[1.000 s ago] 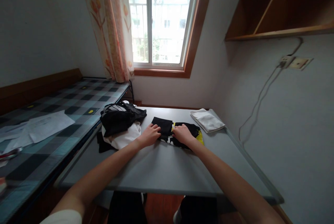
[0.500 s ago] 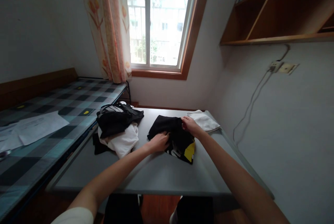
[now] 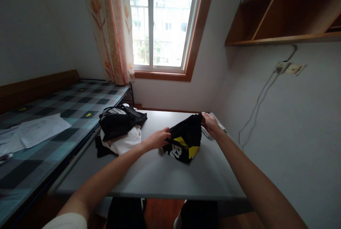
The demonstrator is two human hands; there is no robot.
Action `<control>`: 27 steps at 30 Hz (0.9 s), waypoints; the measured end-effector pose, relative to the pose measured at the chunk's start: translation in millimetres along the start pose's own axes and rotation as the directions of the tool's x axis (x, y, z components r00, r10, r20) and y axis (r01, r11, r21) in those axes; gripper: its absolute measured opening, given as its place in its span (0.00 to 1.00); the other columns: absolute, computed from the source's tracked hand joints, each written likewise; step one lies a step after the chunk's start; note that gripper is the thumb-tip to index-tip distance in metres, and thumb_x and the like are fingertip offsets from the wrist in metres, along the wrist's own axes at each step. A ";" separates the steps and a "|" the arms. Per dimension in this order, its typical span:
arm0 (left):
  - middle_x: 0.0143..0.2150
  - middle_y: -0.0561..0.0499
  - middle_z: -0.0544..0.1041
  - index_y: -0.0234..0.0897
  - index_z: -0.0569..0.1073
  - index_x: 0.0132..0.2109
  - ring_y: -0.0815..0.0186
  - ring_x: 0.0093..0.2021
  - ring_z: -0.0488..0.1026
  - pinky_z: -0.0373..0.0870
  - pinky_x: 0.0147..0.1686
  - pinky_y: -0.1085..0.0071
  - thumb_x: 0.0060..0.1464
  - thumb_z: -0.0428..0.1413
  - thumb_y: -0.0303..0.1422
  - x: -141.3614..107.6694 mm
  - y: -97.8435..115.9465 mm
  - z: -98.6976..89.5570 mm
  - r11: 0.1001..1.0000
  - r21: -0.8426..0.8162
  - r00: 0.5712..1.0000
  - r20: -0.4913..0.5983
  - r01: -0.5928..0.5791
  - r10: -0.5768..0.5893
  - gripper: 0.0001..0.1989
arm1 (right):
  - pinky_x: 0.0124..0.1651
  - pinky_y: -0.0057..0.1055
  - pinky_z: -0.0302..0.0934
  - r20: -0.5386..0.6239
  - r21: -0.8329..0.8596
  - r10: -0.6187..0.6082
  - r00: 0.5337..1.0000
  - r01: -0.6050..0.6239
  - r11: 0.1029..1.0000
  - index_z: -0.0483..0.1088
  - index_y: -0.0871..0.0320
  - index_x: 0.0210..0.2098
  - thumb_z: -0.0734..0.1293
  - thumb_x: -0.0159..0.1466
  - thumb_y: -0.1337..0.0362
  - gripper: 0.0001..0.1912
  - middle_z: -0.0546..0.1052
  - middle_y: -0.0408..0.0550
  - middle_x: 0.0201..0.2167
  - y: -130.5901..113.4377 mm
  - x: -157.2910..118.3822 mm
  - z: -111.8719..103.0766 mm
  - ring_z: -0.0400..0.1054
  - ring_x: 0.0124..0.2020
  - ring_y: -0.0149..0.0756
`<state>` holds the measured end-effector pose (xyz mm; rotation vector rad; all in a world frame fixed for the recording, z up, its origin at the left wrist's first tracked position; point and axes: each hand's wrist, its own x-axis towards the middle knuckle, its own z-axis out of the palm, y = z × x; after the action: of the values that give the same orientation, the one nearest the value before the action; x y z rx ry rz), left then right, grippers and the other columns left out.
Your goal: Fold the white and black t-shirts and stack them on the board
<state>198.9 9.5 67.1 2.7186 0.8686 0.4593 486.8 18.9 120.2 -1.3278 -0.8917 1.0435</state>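
A black garment with yellow patches and white lettering is held up over the table, its lower edge near the tabletop. My left hand pinches its left edge. At its upper right corner, my right hand grips the cloth between thumb and fingers. Behind the right hand lies a folded white cloth, mostly hidden. The garment's exact kind cannot be made out.
A heap of clothes, with a black garment over a white one, lies on the table's left side. Left of the table is a bed with papers. Shelves hang on the right wall above a socket.
Both hands have lifted the black garment's top edge and spread apart, the right hand moving right and the left slightly up. More of the lettering and yellow shows.
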 end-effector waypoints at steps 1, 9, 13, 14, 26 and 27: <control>0.45 0.48 0.70 0.36 0.75 0.38 0.67 0.38 0.72 0.72 0.41 0.70 0.51 0.59 0.28 -3.4 -8.7 -15.8 1.000 -0.017 1.000 -0.030 -0.006 0.005 0.05 | 0.24 0.20 0.62 -0.066 0.030 -0.017 0.998 0.019 0.999 0.62 0.55 0.28 0.60 0.64 0.67 0.07 0.69 0.38 0.21 -5.8 2.9 -9.4 0.65 0.21 0.26; 0.38 0.51 0.70 0.36 0.70 0.31 0.67 0.39 0.70 0.70 0.39 0.69 0.47 0.59 0.33 -48.5 -62.8 -128.6 0.969 -0.234 0.813 -0.548 0.077 -0.197 0.06 | 0.24 0.19 0.61 -0.301 0.160 -0.130 0.945 0.185 0.970 0.62 0.56 0.28 0.63 0.66 0.65 0.10 0.67 0.37 0.22 -43.0 13.5 -79.0 0.61 0.19 0.23; 0.43 0.48 0.71 0.36 0.66 0.28 0.65 0.42 0.70 0.71 0.41 0.68 0.44 0.55 0.27 -24.4 -35.3 -123.7 0.963 -0.265 0.775 -0.601 0.039 -0.197 0.03 | 0.26 0.21 0.61 -0.100 0.113 -0.291 0.951 0.301 0.947 0.64 0.55 0.29 0.67 0.64 0.59 0.10 0.67 0.37 0.22 -54.2 -4.4 -28.5 0.62 0.21 0.25; 0.45 0.47 0.71 0.36 0.67 0.29 0.65 0.43 0.70 0.71 0.41 0.67 0.44 0.55 0.26 -12.5 -23.0 -117.7 0.961 -0.275 0.780 -0.601 0.005 -0.176 0.03 | 0.26 0.22 0.61 -0.003 0.107 -0.322 0.947 0.321 0.941 0.64 0.55 0.29 0.68 0.63 0.57 0.11 0.67 0.37 0.22 -57.7 -12.3 -7.3 0.62 0.21 0.26; 0.42 0.48 0.78 0.29 0.74 0.47 0.59 0.44 0.74 0.69 0.47 0.62 0.50 0.55 0.27 12.3 -0.2 -195.7 0.976 -0.179 0.472 -0.854 0.127 -0.218 0.16 | 0.47 0.36 0.66 0.289 -0.054 -0.642 0.711 0.681 0.730 0.70 0.56 0.36 0.68 0.60 0.48 0.17 0.78 0.46 0.36 -86.9 -22.8 64.6 0.72 0.40 0.35; 0.44 0.45 0.78 0.27 0.74 0.49 0.56 0.47 0.74 0.68 0.49 0.59 0.51 0.56 0.29 -3.3 -12.1 -217.0 0.970 -0.146 0.393 -0.895 0.192 -0.212 0.18 | 0.47 0.37 0.66 0.264 -0.148 -0.628 0.732 0.674 0.723 0.70 0.57 0.35 0.67 0.60 0.49 0.17 0.79 0.48 0.36 -78.6 -6.7 48.7 0.73 0.40 0.36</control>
<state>110.0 47.3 261.9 2.1006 1.3681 1.9857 445.1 31.2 202.1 -0.9645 -1.5418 0.5097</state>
